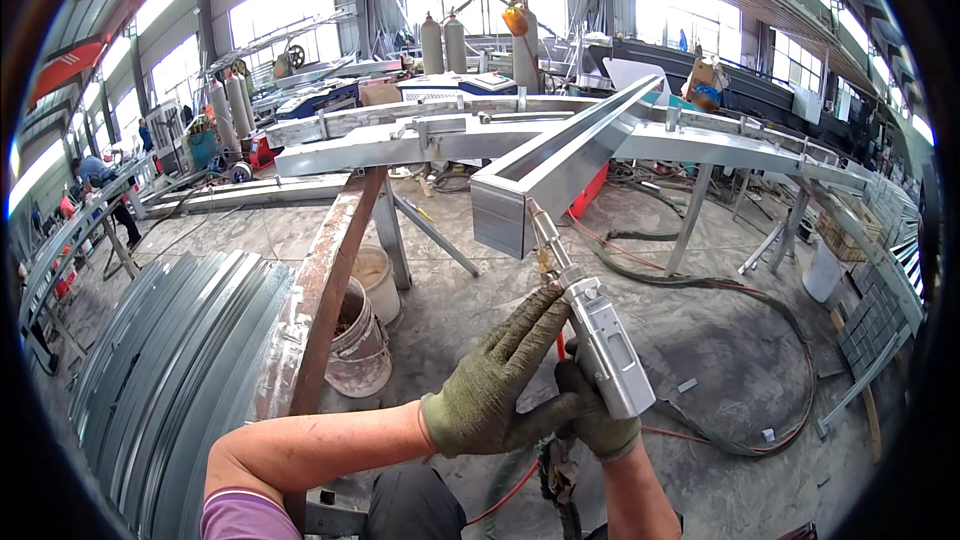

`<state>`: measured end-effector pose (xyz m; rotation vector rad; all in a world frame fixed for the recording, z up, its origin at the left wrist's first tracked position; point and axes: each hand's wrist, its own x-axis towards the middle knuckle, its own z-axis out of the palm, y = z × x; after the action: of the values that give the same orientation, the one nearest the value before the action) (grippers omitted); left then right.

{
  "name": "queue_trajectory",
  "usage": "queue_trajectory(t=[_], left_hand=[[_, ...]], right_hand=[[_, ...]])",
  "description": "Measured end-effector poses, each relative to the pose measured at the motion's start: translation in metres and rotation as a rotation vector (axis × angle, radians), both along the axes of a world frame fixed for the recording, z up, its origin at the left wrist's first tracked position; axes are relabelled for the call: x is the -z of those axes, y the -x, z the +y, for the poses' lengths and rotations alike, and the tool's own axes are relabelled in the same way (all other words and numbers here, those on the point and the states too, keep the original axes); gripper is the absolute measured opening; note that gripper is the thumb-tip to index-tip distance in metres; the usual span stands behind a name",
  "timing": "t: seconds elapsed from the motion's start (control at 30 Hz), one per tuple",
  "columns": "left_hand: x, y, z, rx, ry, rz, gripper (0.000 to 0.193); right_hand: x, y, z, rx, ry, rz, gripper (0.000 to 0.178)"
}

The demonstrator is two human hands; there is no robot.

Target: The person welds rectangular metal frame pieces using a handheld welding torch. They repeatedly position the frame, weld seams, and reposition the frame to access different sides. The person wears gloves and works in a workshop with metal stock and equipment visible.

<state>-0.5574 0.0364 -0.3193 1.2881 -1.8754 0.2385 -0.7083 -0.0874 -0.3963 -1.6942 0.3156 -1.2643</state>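
Observation:
My right hand (598, 415), in a dark green glove, is closed round the grip of a silver handheld laser welding gun (612, 345). The gun's narrow nozzle points away from me, its tip at the lower corner of a square metal box beam (502, 216); whether it touches I cannot tell. My left hand (490, 380), gloved alike, lies along the gun's left side. Its fingers are stretched out, the tips at the front of the gun body, and its thumb reaches towards my right hand. A red hose and dark cable hang beneath the gun.
A rusty beam (335, 270) runs beside two buckets (358, 365) on my left. Stacked metal strips (165, 350) lie farther left. A thick hose (790, 320) loops over the floor at right. The long metal frame (400, 150) spans ahead, with gas cylinders (454, 45) behind.

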Motion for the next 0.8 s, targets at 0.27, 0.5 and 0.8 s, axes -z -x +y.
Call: queue_trajectory(t=[0.27, 0.5, 0.8], left_hand=[[0.001, -0.002, 0.0, 0.007, -0.017, 0.003, 0.099], [0.004, -0.003, -0.001, 0.015, -0.013, 0.023, 0.1], [0.008, -0.001, 0.0, 0.023, -0.024, 0.045, 0.1]], right_hand=[[0.0, -0.002, 0.003, -0.069, -0.047, -0.001, 0.019], [-0.003, -0.003, 0.002, -0.032, 0.128, 0.045, 0.016], [0.001, -0.005, 0.001, -0.035, 0.081, 0.044, 0.007]])
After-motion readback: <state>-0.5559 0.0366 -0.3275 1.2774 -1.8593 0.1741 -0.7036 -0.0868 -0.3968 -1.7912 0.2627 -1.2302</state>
